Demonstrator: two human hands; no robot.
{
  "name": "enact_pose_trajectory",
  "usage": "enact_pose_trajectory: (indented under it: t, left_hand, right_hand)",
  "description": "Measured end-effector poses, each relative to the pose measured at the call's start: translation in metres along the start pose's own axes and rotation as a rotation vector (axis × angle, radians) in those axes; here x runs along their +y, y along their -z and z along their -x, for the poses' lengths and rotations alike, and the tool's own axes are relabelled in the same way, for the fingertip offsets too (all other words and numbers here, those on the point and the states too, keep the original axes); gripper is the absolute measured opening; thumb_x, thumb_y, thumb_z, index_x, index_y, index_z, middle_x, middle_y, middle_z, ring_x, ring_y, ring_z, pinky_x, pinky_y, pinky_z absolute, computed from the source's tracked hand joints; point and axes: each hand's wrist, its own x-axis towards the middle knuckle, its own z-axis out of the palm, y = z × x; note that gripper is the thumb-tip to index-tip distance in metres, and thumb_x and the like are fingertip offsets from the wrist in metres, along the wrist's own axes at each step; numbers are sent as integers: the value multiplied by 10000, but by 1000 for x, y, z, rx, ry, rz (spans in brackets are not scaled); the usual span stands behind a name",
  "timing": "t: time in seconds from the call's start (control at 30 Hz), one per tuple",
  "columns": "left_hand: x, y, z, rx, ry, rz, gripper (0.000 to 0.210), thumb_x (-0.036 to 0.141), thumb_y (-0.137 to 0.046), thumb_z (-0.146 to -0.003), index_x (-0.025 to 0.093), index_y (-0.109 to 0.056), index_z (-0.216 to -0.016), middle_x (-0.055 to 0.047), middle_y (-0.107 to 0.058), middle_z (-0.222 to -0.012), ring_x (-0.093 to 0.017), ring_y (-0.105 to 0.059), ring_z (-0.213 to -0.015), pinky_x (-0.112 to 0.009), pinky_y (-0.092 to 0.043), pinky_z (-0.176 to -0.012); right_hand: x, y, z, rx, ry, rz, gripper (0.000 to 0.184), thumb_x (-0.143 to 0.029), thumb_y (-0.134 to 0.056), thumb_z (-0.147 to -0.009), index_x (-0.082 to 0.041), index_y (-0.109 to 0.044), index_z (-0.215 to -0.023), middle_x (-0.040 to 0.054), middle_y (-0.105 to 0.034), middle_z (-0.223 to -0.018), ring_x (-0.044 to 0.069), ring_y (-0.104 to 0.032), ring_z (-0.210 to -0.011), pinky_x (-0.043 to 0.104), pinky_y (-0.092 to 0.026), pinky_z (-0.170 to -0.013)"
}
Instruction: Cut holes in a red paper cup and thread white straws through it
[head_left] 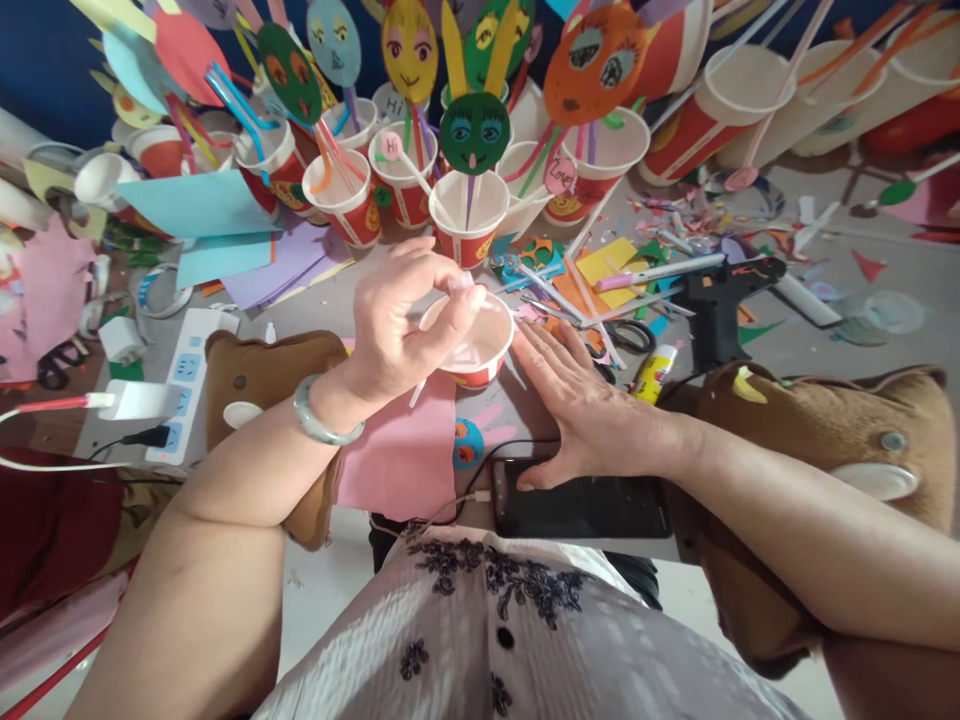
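Observation:
My left hand (401, 320), with a bracelet on its wrist, is raised over the left rim of a red and white paper cup (484, 378). Its thumb and forefinger are pinched together around something small and pale pink, too little of which shows to name. A white stick end pokes out below this hand. My right hand (581, 410) lies flat with fingers stretched, its fingertips close to the cup's right side. Under its thumb and palm is a black smartphone (600, 510) with a cable plugged in. Pink paper (405, 460) and a blue paper face (468, 443) lie in front of the cup.
Paper cups holding straws and painted paper faces, such as a green face (475, 135), line the back. To the right lie scissors (634, 336), a glue stick (655, 373), a black glue gun (716, 320) and paper scraps. A power strip (187, 375) and brown cushions (817, 430) flank the work area.

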Motion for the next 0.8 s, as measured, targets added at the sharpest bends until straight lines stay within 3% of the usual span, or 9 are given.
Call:
enact_pose_trajectory:
  t: [0.13,0.23,0.37,0.47,0.57,0.67,0.8]
  left_hand:
    - [2,0,-1,40,-72,43,232,408,-568,-981,257,-597,-808,20,-673,-727,-146,-658,-745,-438,-520,-1004]
    - [4,-2,0,17,-79,44,227,396,-553,-991,255,-603,-820,20,-679,-734,-146,-653,-754,-440,-509,-1022]
    - [6,-4,2,-56,-76,53,272,442,-543,-993,244,-612,-819,4,-704,-776,-158,-660,-783,-453,-494,-1037]
    - [7,-6,3,-131,-89,78,297,462,-545,-989,232,-627,-819,-12,-722,-801,-166,-672,-802,-446,-496,-1021]
    - [8,-9,5,-196,-111,107,299,449,-537,-996,227,-646,-829,-23,-738,-822,-167,-682,-823,-424,-495,-1012]
    - [8,-12,5,-205,-139,180,249,407,-557,-991,224,-654,-853,-29,-748,-839,-165,-687,-833,-402,-502,-984]
    - [9,-11,5,-220,-62,239,223,413,-611,-963,216,-651,-866,-38,-748,-855,-169,-683,-830,-373,-527,-903]
  right_hand:
    - [4,2,-2,119,-21,-56,1420,-652,-789,-687,-166,158,-1628,240,-95,-1702,412,-59,-1582,670,-69,-1248]
    - [6,5,-5,247,-80,-107,1291,-662,-761,-736,-205,28,-1651,195,-210,-1684,399,-187,-1564,632,-218,-1245]
    - [6,10,-8,318,-148,-118,950,-509,-708,-839,-298,-218,-1626,92,-329,-1650,360,-266,-1546,611,-313,-1224]
    - [3,13,-11,346,-149,-120,655,-456,-653,-882,-308,-477,-1495,79,-517,-1526,330,-434,-1460,583,-374,-1197]
    - [1,15,-13,397,-119,-115,396,-431,-636,-897,-302,-656,-1270,63,-709,-1276,315,-617,-1274,585,-385,-1179]
    - [1,15,-14,440,-107,-113,238,-398,-648,-893,-297,-708,-1100,44,-767,-1093,288,-699,-1110,560,-411,-1153]
    - [3,14,-14,454,-145,-133,155,-391,-613,-923,-297,-722,-977,40,-776,-960,269,-724,-993,534,-465,-1091]
